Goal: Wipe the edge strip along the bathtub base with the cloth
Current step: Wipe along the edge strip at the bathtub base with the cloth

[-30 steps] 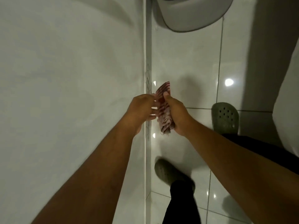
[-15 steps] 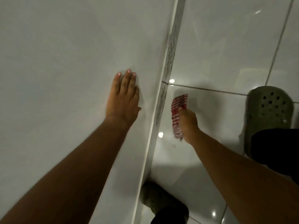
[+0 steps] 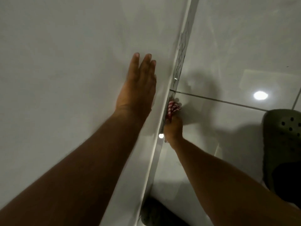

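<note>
A narrow patterned edge strip point(image 3: 181, 59) runs diagonally along the foot of the white bathtub side point(image 3: 65, 70), from the top right down to the middle. My right hand point(image 3: 173, 128) is shut on a red-and-white checked cloth point(image 3: 173, 108) and presses it against the strip, just below a floor grout line. Part of the cloth is hidden under my fingers. My left hand point(image 3: 138, 85) lies flat on the bathtub side with fingers together, holding nothing.
Glossy white floor tiles point(image 3: 236, 54) fill the right side, with ceiling lights reflected in them. A grey-green perforated clog point(image 3: 283, 144) on one foot stands at the right edge. The other clog point(image 3: 151, 212) shows at the bottom, next to the strip.
My right hand has carried the cloth from open floor leftward onto the edge strip. My left hand left the cloth a second ago and rests flat on the tub side. The view has moved closer.
</note>
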